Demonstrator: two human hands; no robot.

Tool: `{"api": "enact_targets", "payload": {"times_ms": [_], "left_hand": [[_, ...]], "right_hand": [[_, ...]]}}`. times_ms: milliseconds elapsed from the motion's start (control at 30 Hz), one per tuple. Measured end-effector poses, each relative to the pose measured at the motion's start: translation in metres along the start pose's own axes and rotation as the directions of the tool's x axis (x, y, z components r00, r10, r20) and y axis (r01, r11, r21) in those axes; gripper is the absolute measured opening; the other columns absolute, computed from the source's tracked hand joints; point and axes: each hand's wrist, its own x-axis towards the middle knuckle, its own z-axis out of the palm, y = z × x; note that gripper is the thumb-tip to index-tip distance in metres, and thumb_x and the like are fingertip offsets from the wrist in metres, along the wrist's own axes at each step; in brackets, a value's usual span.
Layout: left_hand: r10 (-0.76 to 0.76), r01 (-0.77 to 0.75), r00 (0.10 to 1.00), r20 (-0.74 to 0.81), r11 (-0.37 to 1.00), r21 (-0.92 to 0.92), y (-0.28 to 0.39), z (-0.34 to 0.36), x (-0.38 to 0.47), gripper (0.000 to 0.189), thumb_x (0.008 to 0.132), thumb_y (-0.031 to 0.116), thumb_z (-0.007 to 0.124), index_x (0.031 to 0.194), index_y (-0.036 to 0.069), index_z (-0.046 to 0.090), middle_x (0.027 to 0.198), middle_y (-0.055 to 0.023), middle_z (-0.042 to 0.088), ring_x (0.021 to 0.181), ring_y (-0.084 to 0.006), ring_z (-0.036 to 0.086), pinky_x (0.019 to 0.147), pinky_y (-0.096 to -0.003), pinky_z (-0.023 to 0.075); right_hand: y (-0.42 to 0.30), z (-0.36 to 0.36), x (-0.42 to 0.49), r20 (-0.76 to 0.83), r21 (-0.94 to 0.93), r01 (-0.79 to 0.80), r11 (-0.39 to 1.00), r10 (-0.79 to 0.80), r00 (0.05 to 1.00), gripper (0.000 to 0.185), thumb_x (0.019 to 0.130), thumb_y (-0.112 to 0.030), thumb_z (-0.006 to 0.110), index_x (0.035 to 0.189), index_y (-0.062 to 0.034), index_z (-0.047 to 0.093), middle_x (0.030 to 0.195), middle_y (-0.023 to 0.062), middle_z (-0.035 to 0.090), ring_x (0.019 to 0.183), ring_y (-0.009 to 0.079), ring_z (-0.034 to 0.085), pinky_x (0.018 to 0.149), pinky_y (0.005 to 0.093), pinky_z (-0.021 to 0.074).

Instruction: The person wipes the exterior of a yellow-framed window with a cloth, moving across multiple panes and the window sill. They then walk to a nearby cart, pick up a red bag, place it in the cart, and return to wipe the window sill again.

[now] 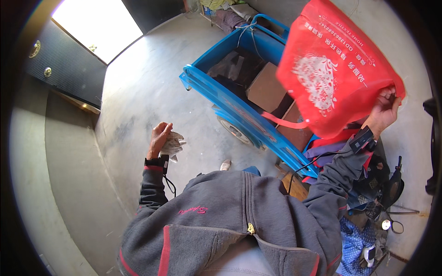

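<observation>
My right hand [385, 103] grips the corner of a large red fabric bag [324, 79], printed with white writing and a white floral motif. One red strap of the bag hangs over the side of a blue metal cargo bed [238, 103] on wheels. Out to the left, my left hand [160, 136] holds a pair of whitish work gloves [172, 146], with its fingers curled. Inside the cargo bed lie a cardboard box [267, 86] and dark items. The bag hides part of the bed.
Purple and red cloths [326, 151] lie at the cargo bed's near right end. A blue dotted cloth [355, 241] and other items are at the lower right. Black double doors, one with brass fittings [47, 71], flank a bright doorway at the upper left. Bundled fabrics [231, 20] sit beyond the bed.
</observation>
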Motion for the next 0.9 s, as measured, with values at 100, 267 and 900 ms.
{"api": "enact_targets", "payload": {"times_ms": [100, 267, 900], "left_hand": [[-0.071, 0.072, 0.997, 0.018, 0.997, -0.038, -0.002, 0.009, 0.002, 0.027, 0.094, 0.029, 0.062, 0.084, 0.004, 0.062, 0.073, 0.0035, 0.057, 0.07, -0.0051, 0.049, 0.062, -0.0236, 0.0414], [-0.051, 0.054, 0.996, 0.074, 0.998, -0.035, 0.023, 0.046, 0.027, 0.027, 0.094, 0.027, 0.062, 0.081, 0.003, 0.062, 0.072, 0.0041, 0.055, 0.069, -0.005, 0.048, 0.061, -0.023, 0.0405], [-0.364, 0.388, 0.911, -0.194, 0.916, 0.106, 0.056, 0.073, -0.051, 0.031, 0.094, 0.031, 0.062, 0.084, 0.001, 0.064, 0.071, 0.003, 0.055, 0.068, -0.0063, 0.047, 0.06, -0.024, 0.0395]], "right_hand": [[0.018, 0.033, -0.005, -0.02, -0.322, 0.112, 0.94, -0.125, 0.992, 0.024, 0.096, -0.019, 0.057, 0.105, 0.0039, 0.06, 0.092, 0.0145, 0.067, 0.083, 0.0254, 0.063, 0.078, 0.0336, 0.0519], [0.113, 0.023, -0.025, -0.008, -0.501, -0.06, 0.863, 0.065, 0.998, 0.011, 0.092, -0.009, 0.064, 0.081, -0.005, 0.063, 0.084, 0.0068, 0.068, 0.08, 0.0155, 0.066, 0.079, 0.0311, 0.0531], [0.434, -0.083, 0.121, -0.084, -0.832, -0.215, 0.512, 0.266, 0.96, 0.024, 0.087, -0.021, 0.065, 0.096, -0.0002, 0.073, 0.085, 0.0088, 0.072, 0.078, 0.0114, 0.062, 0.072, 0.0288, 0.0498]]}}
